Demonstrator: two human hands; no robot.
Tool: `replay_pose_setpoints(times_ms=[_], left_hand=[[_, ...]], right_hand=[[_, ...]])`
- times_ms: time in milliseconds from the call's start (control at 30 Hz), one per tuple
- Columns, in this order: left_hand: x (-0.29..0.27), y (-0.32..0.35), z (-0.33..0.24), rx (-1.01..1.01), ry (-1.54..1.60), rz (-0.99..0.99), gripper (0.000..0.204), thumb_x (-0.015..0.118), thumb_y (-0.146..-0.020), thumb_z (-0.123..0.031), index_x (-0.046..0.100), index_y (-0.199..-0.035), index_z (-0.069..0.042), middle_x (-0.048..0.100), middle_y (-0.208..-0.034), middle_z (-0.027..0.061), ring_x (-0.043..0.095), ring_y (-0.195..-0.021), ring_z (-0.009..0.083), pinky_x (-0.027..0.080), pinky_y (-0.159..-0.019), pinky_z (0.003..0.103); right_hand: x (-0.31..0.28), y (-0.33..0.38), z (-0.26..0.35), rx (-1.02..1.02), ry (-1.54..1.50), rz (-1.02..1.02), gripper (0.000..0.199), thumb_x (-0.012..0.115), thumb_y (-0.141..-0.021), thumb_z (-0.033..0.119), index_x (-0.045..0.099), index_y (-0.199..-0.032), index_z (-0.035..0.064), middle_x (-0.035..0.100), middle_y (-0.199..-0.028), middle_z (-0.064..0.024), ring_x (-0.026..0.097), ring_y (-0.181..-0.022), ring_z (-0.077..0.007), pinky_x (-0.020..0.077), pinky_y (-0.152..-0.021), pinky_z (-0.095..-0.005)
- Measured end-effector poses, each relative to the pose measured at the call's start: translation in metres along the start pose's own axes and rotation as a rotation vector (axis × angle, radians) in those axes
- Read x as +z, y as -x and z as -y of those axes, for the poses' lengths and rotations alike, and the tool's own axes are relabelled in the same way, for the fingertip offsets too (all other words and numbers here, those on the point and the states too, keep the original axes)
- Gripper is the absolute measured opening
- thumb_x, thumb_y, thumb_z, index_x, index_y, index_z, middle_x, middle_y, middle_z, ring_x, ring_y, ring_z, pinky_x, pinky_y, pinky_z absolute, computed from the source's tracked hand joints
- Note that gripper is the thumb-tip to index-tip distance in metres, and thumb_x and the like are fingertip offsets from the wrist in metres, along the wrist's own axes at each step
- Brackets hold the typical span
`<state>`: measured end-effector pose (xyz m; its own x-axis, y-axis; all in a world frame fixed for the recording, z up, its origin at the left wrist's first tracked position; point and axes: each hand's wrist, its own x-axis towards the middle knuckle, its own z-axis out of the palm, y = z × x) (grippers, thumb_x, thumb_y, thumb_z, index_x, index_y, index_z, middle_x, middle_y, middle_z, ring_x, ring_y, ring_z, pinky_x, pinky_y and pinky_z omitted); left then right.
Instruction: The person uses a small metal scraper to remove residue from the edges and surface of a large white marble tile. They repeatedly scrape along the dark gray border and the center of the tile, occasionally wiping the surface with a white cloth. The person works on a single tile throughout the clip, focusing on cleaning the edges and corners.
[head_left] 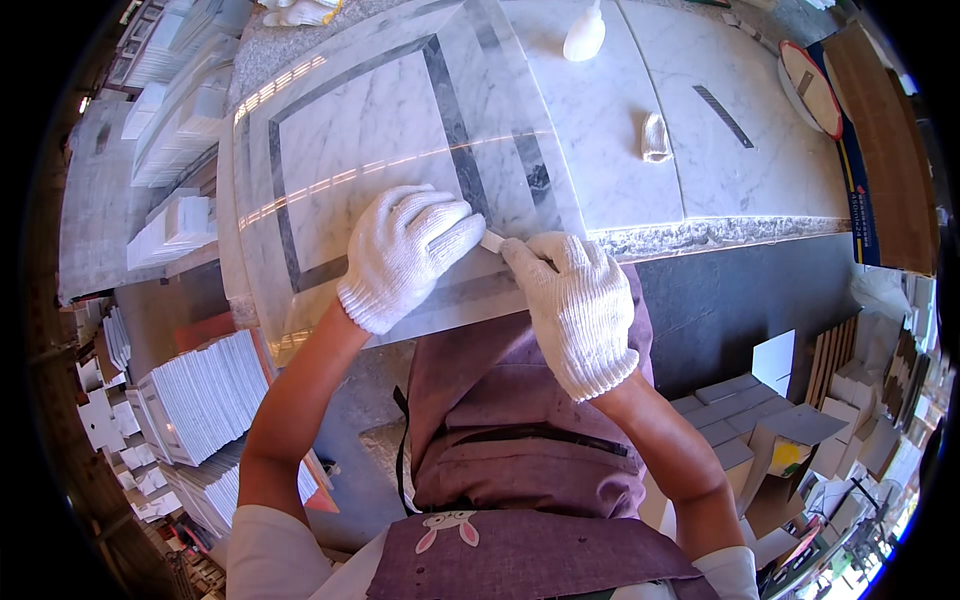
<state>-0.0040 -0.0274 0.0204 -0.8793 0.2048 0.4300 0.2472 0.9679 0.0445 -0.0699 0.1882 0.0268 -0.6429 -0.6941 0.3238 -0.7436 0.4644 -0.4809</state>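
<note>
My left hand (405, 250), in a white knit glove, is closed with its fingertips on one end of a small white strip (491, 241). The other end is pinched by my gloved right hand (575, 310). I cannot make out the strip's exact kind, since the fingers cover most of it. Both hands are over the near edge of a glossy marble panel (365, 120), white with dark grey inlaid bands forming frames. Right of the panel, a small white knit roll (655, 138) and a dark flat metal strip (723, 116) lie on the pale marble bench top (620, 190).
At the back stands a white squeeze bottle (584, 38). A red-rimmed round dish (810, 90) leans by a cardboard box (885, 150) on the right. Stacked white tiles (205, 395) fill the left side. Open cartons (785, 455) sit low on the right.
</note>
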Motion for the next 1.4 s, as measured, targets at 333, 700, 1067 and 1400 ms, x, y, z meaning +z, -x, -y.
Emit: replay_pose_setpoints(times_ms=[333, 700, 1067, 1400], left_hand=[[0.0017, -0.0004, 0.0014, -0.008, -0.001, 0.016, 0.032, 0.073, -0.072, -0.011, 0.078, -0.103, -0.020, 0.071, -0.106, -0.0012, 0.067, -0.105, 0.0236, 0.053, -0.094, 0.041], [0.0014, -0.0023, 0.0009, 0.010, -0.028, 0.004, 0.032, 0.072, -0.073, -0.012, 0.077, -0.105, -0.018, 0.072, -0.106, 0.0007, 0.067, -0.103, 0.0244, 0.053, -0.094, 0.042], [0.0016, -0.0004, -0.0006, 0.001, -0.017, -0.011, 0.032, 0.074, -0.073, -0.013, 0.076, -0.105, -0.016, 0.072, -0.103, 0.0017, 0.068, -0.102, 0.0251, 0.053, -0.094, 0.043], [-0.0008, -0.0004, -0.0040, 0.002, -0.042, -0.026, 0.030, 0.075, -0.073, -0.013, 0.076, -0.103, -0.015, 0.071, -0.104, 0.0019, 0.068, -0.102, 0.0244, 0.053, -0.094, 0.044]], right_hand=[[0.0006, -0.0021, -0.0007, 0.015, -0.042, -0.011, 0.032, 0.069, -0.081, 0.006, 0.074, -0.113, 0.0101, 0.064, -0.096, -0.0060, 0.065, -0.081, -0.0258, 0.0531, -0.068, -0.0383], [0.0000, -0.0043, -0.0016, 0.032, -0.059, 0.025, 0.032, 0.065, -0.080, 0.008, 0.072, -0.112, 0.0091, 0.061, -0.096, -0.0051, 0.064, -0.083, -0.0254, 0.0527, -0.069, -0.0395], [0.0005, -0.0044, -0.0048, 0.006, -0.090, -0.001, 0.032, 0.065, -0.081, 0.008, 0.072, -0.112, 0.0111, 0.060, -0.096, -0.0056, 0.064, -0.083, -0.0254, 0.0525, -0.067, -0.0397], [0.0026, -0.0054, -0.0077, 0.006, -0.091, 0.004, 0.036, 0.064, -0.083, 0.007, 0.074, -0.116, 0.0165, 0.059, -0.092, -0.0044, 0.062, -0.078, -0.0244, 0.0520, -0.063, -0.0385]])
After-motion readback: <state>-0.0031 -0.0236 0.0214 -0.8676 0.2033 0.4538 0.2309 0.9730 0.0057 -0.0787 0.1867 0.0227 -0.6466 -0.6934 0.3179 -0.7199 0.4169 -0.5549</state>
